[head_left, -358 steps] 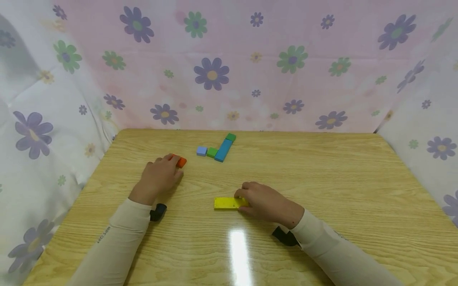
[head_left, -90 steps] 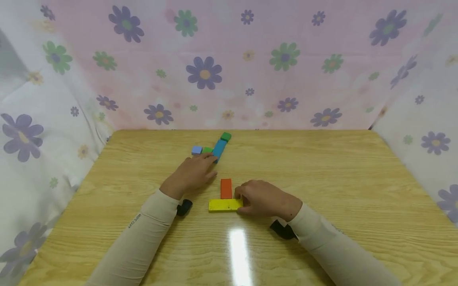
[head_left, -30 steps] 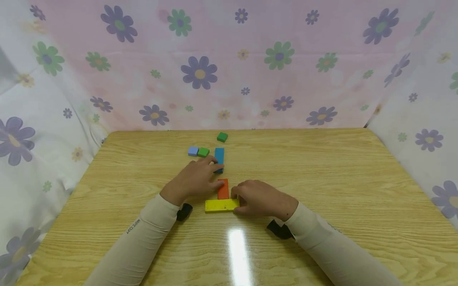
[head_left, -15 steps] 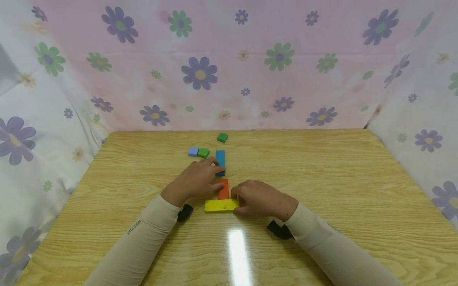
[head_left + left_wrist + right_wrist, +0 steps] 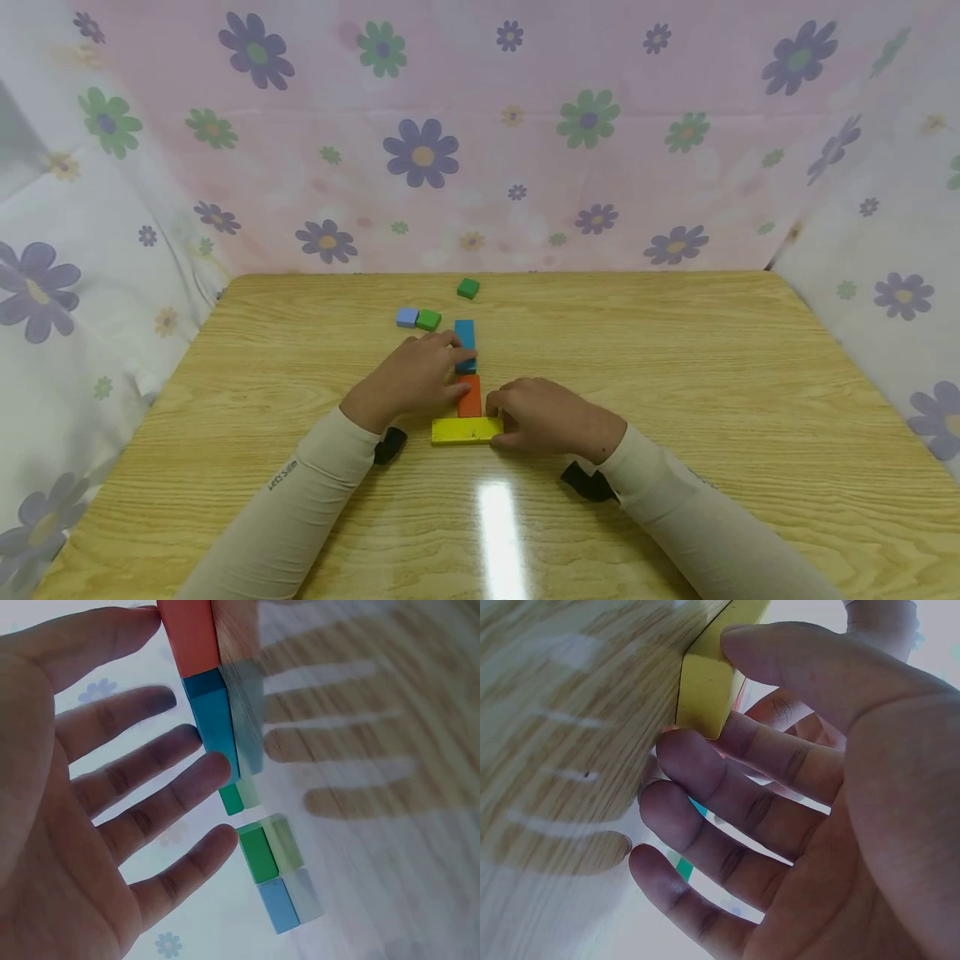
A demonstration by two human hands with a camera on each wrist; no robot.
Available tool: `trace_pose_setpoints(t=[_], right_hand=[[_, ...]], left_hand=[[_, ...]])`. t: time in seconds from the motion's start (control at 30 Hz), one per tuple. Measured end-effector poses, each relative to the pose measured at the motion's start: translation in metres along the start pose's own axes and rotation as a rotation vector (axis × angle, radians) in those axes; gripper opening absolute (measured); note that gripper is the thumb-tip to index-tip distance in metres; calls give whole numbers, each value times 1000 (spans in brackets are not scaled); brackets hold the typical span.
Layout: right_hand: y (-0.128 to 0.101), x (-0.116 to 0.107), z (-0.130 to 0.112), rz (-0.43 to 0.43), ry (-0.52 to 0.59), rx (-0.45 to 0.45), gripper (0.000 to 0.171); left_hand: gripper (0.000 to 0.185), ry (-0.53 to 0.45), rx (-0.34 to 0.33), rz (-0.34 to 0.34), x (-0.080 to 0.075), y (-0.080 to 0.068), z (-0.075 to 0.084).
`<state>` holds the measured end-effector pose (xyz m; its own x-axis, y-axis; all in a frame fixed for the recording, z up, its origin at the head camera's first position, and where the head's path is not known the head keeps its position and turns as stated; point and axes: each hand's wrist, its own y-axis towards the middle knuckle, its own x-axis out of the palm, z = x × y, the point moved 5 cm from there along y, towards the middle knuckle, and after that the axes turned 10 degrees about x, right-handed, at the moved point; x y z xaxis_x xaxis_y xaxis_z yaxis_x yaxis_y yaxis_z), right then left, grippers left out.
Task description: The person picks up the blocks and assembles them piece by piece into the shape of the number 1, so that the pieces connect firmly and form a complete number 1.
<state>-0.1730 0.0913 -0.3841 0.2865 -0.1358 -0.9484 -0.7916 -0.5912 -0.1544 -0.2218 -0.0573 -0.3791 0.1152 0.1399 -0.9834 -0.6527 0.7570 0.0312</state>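
My left hand (image 5: 411, 375) touches the blue block (image 5: 465, 332) with its fingers, and its thumb tip rests against the orange-red block (image 5: 470, 402). In the left wrist view its fingers (image 5: 142, 765) are fairly straight and spread. The blue block's near end meets the red block's far end. Across the red block's near end lies the yellow block (image 5: 457, 432), so the three make an upside-down T shape. My right hand (image 5: 555, 419) pinches the yellow block's right end between thumb and fingers, covering that end in the head view.
Farther back, a light-blue square block (image 5: 407, 317) touches a green block (image 5: 429, 320). Another green block (image 5: 468, 288) lies alone near the back of the wooden table (image 5: 675, 358). Flowered cloth (image 5: 510, 167) hangs behind and at both sides.
Earlier, the red block was placed against the yellow one. The left hand then drew the blue block away from the green blocks, turned it straight and slid it against the red block. Right hand stays put.
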Motion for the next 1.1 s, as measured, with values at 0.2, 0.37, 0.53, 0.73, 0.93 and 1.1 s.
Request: trace_pose_setpoints(t=[0.2,0.37,0.53,0.73,0.93,1.1], right_hand=[[-1,1,0,-2,6,-4,21],[0,2,1,-3,3,-2,22],[2,2,1,-5,2,4,22],[2,3,2,-7,2,13,23],[1,2,1,-1,-2,6,22],[1,1,0,-2,3,3,23]], left_hand=[[48,10,-10,-13,-1,1,1],[44,16,-8,-13,-1,1,1],[43,24,-1,-11,0,1,1],[44,25,-1,-25,1,2,1],[44,21,6,-17,0,2,2],[45,20,7,-23,1,2,1]])
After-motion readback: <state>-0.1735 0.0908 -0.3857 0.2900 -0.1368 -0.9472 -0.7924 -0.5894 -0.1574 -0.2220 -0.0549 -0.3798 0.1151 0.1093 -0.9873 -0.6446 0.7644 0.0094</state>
